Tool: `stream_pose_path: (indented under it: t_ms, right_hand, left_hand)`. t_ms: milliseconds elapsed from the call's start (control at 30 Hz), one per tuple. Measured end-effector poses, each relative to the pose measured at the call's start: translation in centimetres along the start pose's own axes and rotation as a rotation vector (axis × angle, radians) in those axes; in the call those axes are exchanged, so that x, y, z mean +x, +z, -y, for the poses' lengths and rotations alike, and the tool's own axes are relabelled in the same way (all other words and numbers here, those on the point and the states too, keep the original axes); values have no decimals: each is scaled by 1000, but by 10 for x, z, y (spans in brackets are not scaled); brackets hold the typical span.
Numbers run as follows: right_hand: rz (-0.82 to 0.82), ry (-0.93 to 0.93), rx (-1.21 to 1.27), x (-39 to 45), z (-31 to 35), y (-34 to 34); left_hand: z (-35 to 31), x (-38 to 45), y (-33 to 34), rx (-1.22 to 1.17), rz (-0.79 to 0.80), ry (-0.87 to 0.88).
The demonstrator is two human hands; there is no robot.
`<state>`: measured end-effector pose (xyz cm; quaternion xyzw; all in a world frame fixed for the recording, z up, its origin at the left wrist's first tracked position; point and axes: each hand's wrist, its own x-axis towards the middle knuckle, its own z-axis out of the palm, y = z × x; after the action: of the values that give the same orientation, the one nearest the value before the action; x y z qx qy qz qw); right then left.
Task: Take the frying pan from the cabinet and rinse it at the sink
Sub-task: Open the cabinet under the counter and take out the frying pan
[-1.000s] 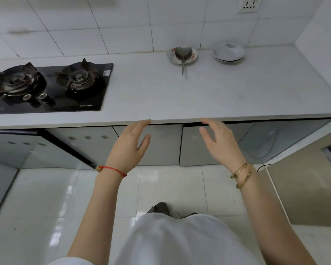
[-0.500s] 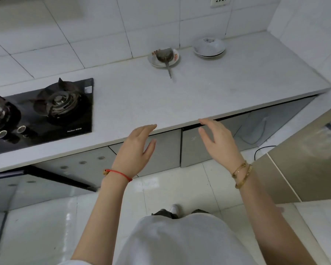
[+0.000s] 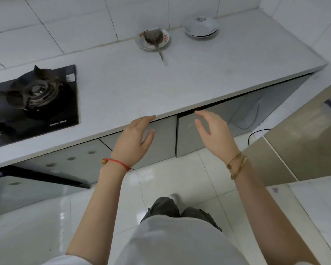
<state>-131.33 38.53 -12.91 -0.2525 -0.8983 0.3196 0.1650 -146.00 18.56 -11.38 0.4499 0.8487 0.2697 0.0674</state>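
Grey cabinet doors (image 3: 185,138) run under the white countertop (image 3: 141,87), all closed except one at the far left that stands ajar. My left hand (image 3: 134,138) is raised in front of a door just below the counter edge, fingers straight and holding nothing. My right hand (image 3: 212,134) hovers before the neighbouring door, fingers relaxed and apart, empty. No frying pan and no sink are in view.
A black gas hob (image 3: 34,100) sits on the counter at the left. By the back wall are a plate with a ladle (image 3: 153,39) and stacked white bowls (image 3: 201,26). A dark cabinet door (image 3: 46,176) stands open at lower left. A steel appliance (image 3: 306,134) stands at right.
The view has swung right and tilted, so the hob slid toward the left edge. Both hands keep their raised, open pose near the cabinet doors below the counter edge.
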Motion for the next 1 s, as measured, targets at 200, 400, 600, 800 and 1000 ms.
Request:
stream_pose_path:
  t_ms: [200, 400, 600, 800, 1000]
  right_hand:
    - [-31, -27, -32, -9, -50, 41]
    - [-91, -59, -41, -16, -118, 102]
    - [-140, -96, -44, -9, -180, 169]
    - [-203, -198, -73, 3, -233, 234]
    - [-301, -292, -74, 18, -264, 267]
  left_hand:
    - [28, -6, 63, -7, -32, 0]
    - [71, -9, 150, 20, -75, 43]
    - [119, 3, 237, 55, -101, 102]
    - [165, 25, 315, 84, -148, 156]
    - [191, 43, 361, 82, -235, 209]
